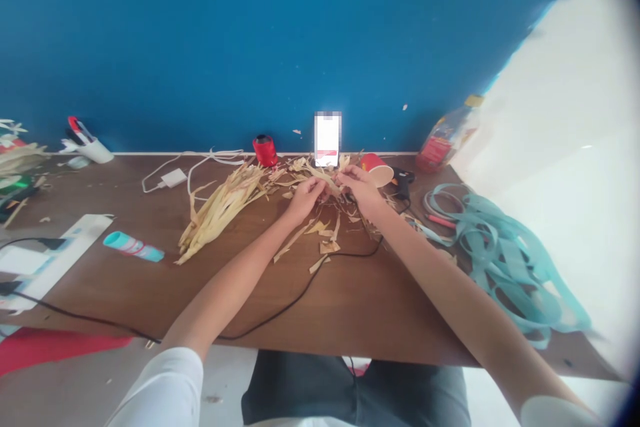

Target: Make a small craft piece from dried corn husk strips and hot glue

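Note:
A pale, dry strip of corn husk [329,181] spans the gap between my two hands, over the back middle of the table. My left hand [307,200] pinches its near-left end, fingers closed. From the other side, my right hand [361,188] grips the strip with bent fingers; the exact grip is small and partly hidden. Torn husk scraps [327,247] lie beneath and in front of both hands. To the left rests a larger bundle of dried corn husks [220,213]. Right behind my hands a lit phone [327,140] leans upright against the blue wall.
A red paper cup [377,171] lies tipped beside my right hand, near a black glue gun [403,181]. Teal ribbon [505,247] heaps at right, below a bottle [440,143]. A black cord [295,303] crosses the table. Leftward are a blue tube [133,247] and power strip [70,250].

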Motion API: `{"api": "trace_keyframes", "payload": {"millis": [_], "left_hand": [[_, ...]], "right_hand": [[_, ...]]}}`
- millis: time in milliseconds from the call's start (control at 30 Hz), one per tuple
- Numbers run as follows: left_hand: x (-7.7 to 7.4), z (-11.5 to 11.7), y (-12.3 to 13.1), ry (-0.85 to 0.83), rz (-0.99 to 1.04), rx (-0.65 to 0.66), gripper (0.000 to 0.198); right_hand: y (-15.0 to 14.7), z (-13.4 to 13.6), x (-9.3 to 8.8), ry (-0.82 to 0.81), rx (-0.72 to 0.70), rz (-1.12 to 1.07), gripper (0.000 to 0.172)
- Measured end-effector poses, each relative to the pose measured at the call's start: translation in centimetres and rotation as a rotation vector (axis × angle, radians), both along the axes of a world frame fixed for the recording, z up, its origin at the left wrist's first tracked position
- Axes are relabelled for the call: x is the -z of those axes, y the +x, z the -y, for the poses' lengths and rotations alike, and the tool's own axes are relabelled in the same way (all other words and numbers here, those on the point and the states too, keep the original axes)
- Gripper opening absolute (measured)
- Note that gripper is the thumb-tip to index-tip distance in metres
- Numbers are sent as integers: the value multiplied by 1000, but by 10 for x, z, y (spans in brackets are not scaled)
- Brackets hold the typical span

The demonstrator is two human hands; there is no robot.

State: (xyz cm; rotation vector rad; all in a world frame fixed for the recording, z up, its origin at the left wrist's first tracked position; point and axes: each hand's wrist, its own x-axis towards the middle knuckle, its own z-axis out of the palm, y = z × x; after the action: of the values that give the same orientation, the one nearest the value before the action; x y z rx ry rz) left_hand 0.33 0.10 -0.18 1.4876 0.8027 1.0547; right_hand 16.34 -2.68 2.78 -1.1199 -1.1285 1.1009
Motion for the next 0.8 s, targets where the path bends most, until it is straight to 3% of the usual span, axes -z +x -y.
{"api": "trace_keyframes", "payload": {"millis": [367,800], "left_hand": [[-4,6,3,41,-12,97,30],[-1,3,0,125,-97,61,24]], "right_hand": [[-5,1,15,-21,-43,-108,40],[-2,0,13,-37,-29,118,35]]}}
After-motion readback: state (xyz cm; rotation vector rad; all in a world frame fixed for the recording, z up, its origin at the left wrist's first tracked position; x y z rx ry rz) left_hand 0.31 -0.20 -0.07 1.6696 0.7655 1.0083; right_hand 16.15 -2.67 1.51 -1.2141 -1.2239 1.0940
